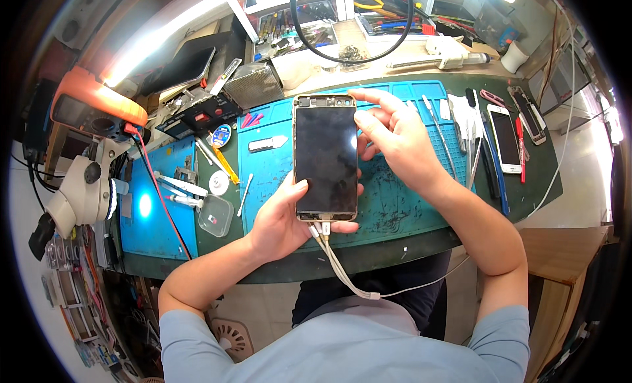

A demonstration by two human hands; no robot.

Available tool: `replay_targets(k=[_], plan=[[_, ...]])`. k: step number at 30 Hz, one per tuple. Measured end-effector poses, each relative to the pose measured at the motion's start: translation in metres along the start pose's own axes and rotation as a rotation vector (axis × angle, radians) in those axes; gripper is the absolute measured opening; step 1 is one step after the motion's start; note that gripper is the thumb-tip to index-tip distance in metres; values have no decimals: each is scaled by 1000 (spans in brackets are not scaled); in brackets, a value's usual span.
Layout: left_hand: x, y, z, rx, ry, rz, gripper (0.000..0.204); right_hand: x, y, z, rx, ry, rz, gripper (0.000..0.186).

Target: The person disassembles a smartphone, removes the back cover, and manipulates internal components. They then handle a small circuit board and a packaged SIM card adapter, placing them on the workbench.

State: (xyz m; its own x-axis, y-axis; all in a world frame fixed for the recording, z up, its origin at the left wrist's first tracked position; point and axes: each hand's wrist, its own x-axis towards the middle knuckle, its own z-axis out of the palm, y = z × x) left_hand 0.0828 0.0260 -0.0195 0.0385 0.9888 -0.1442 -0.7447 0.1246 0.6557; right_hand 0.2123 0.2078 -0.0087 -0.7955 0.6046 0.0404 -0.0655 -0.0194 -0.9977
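A smartphone point(326, 162) with a dark screen and bare top and bottom ends is held upright above the blue work mat point(388, 205). My left hand point(280, 208) wraps round its lower left side, the thumb on the front edge and fingers behind. At the phone's upper right corner, my right hand point(398, 133) has its thumb and index finger on or beside the edge, its other fingers curled; whether it grips the phone is hard to tell. A white charging cable point(336, 261) with several plugs runs from the phone's bottom, one plug seated there.
A white phone point(505, 139) and thin tools lie at the right. On the left are an orange multimeter point(99, 110), a microscope point(79, 189), a small clear box point(215, 216) and a syringe point(185, 201). A black ring point(352, 59) hangs over the back, before tool trays point(296, 34).
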Motion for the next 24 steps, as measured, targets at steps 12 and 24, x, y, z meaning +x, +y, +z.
replay_targets(k=[12, 24], plan=[[2, 2, 1, 20, 0, -6, 63, 2, 4, -2, -6, 4, 11, 40], [1, 2, 3, 68, 53, -24, 66, 1, 5, -2, 29, -2, 28, 40]])
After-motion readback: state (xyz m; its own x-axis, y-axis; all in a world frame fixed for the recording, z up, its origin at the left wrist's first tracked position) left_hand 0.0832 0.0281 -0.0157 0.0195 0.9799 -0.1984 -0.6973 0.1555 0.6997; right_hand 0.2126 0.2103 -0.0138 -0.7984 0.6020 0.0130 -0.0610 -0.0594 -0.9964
